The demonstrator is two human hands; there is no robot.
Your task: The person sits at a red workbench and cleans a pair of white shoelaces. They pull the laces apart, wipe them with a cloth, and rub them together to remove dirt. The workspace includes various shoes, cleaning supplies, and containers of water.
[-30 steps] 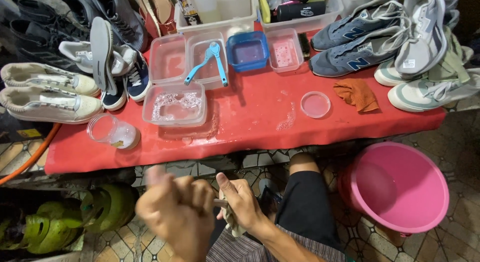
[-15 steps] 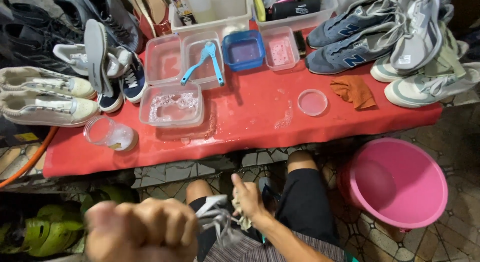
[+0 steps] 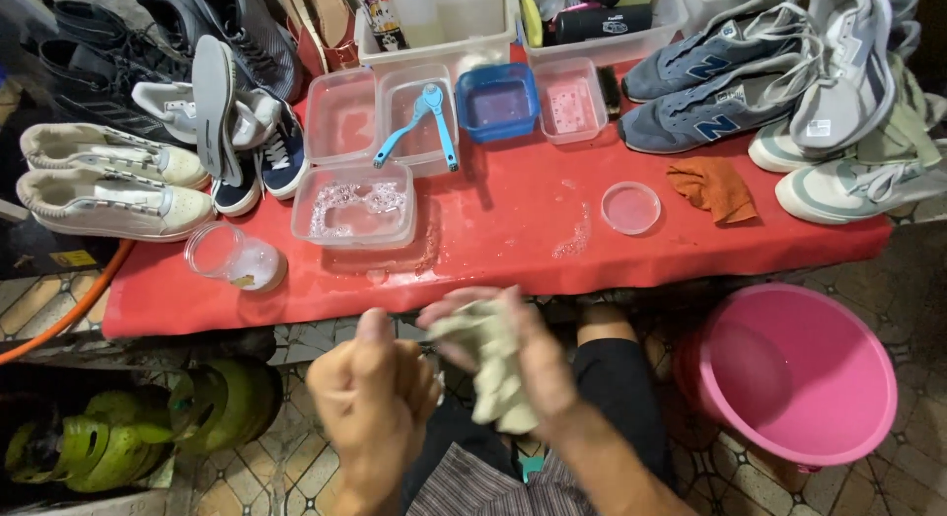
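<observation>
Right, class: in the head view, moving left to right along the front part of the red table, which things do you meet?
White shoes → glass jar → clear tub of soapy water → round clear lid → orange cloth → pale grey-green shoe.

cloth (image 3: 490, 363): pale greenish-grey, held in the right grip (image 3: 533, 363)
desk (image 3: 513, 230): covered in plain red
bucket (image 3: 799, 373): pink, seen to the right of the right grip
tub (image 3: 498, 102): blue, placed beyond both grips
rag (image 3: 712, 187): rust orange
sneakers (image 3: 710, 92): grey-blue, marked in darker blue
cylinders (image 3: 128, 427): light green, left of the left grip (image 3: 375, 403)
shorts (image 3: 631, 417): black
</observation>
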